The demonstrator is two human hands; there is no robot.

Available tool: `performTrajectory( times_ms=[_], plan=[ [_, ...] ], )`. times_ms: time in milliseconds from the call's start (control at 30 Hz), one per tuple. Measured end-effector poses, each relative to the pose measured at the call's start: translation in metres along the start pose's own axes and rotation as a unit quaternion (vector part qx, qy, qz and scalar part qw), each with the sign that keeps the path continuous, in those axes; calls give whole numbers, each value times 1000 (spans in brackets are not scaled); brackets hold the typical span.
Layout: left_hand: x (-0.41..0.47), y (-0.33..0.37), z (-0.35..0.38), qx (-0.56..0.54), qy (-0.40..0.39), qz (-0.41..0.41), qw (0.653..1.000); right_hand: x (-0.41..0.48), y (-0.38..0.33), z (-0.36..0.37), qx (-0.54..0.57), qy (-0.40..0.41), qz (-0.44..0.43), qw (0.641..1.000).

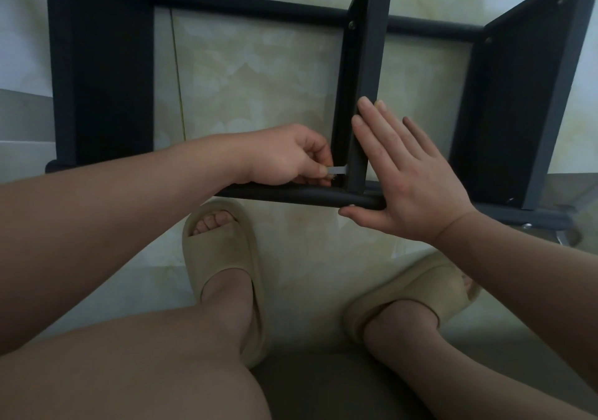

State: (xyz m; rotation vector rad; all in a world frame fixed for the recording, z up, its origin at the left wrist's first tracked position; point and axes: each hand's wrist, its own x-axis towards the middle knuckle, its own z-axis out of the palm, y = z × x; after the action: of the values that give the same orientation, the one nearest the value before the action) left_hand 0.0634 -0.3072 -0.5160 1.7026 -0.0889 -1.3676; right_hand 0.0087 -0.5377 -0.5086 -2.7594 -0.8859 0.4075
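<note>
A black metal rack frame (97,73) lies on the tiled floor in front of me, with round tubes and flat dark panels. My left hand (288,157) pinches a small grey metal tool (336,170) whose tip meets the lower end of the middle panel (364,73), just above the near tube (291,193). My right hand (407,177) lies flat with straight fingers against the right side of that middle panel, its thumb under the near tube.
A dark panel (517,102) stands to the right and a far tube (259,4) crosses the top. My feet in beige slippers (226,258) rest on the floor just before the near tube. A small metal part (527,225) shows under the frame's right end.
</note>
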Motion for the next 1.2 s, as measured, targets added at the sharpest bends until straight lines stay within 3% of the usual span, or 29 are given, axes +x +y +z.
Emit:
performTrajectory(
  times_ms=[200,433,567,700,800,900,1000,1200],
  plan=[
    [3,0,0,86,-14,3,996,0,-1,-1,0,-3,1,1000],
    [4,0,0,95,-30,12,995,-1,0,-3,2,-11,2,1000],
    [1,-4,4,86,15,3,996,0,2,1,14,-11,0,1000],
    [-10,2,-5,182,70,-38,980,2,2,-1,45,-49,-5,998],
    [-21,12,-9,194,103,-67,973,1,-2,-9,41,-95,3,995],
    [-37,25,-17,258,127,-90,953,-2,-8,-22,21,-118,29,992],
    [-55,50,-25,282,158,-84,943,-12,-15,-42,28,-92,95,991],
    [-81,141,-10,312,151,16,938,-60,0,-107,33,-39,214,975]
  ],
)
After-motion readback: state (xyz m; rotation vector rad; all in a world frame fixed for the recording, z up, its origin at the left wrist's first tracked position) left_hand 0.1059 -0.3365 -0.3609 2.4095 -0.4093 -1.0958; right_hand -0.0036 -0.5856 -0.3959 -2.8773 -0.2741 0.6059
